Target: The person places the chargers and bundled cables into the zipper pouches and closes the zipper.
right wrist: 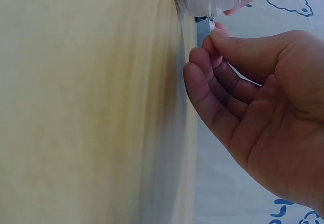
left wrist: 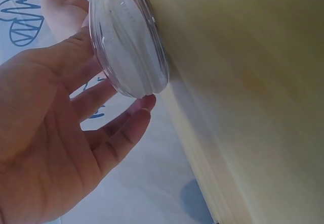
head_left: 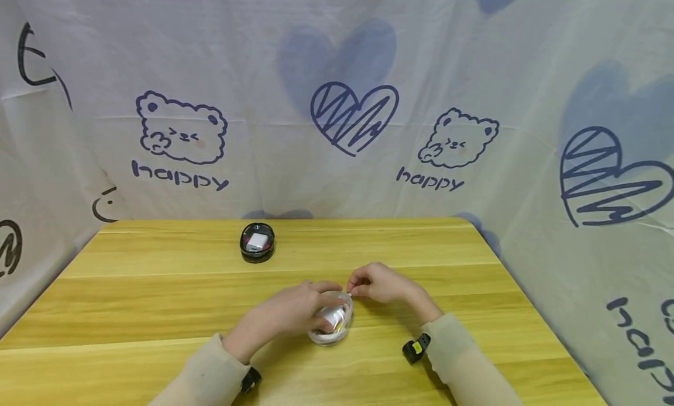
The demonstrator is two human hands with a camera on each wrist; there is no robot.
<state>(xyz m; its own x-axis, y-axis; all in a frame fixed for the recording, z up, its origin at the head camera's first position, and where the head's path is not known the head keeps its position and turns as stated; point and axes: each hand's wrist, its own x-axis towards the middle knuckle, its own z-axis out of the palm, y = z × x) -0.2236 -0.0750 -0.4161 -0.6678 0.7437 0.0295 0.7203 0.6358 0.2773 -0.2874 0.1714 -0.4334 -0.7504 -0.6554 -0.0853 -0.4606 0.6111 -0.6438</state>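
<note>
A small round case [head_left: 342, 321], clear with a whitish band round its side, lies on the table near the middle. Something white and a bit of yellow show through its top. My left hand [head_left: 292, 309] grips it from the left, thumb on the near side and fingers over the far side. In the left wrist view the clear shells [left wrist: 129, 47] stand out on both sides of the whitish band. At the case's far right edge my right hand [head_left: 387, 284] pinches a small pale zipper pull [right wrist: 212, 25] between thumb and index finger, the other fingers loosely curled.
Farther back on the wood-grain table [head_left: 158, 300] stands a similar dark see-through case [head_left: 256, 257] with a white block inside. A white curtain [head_left: 253, 72] printed with hearts and bears hangs behind the table and along both sides.
</note>
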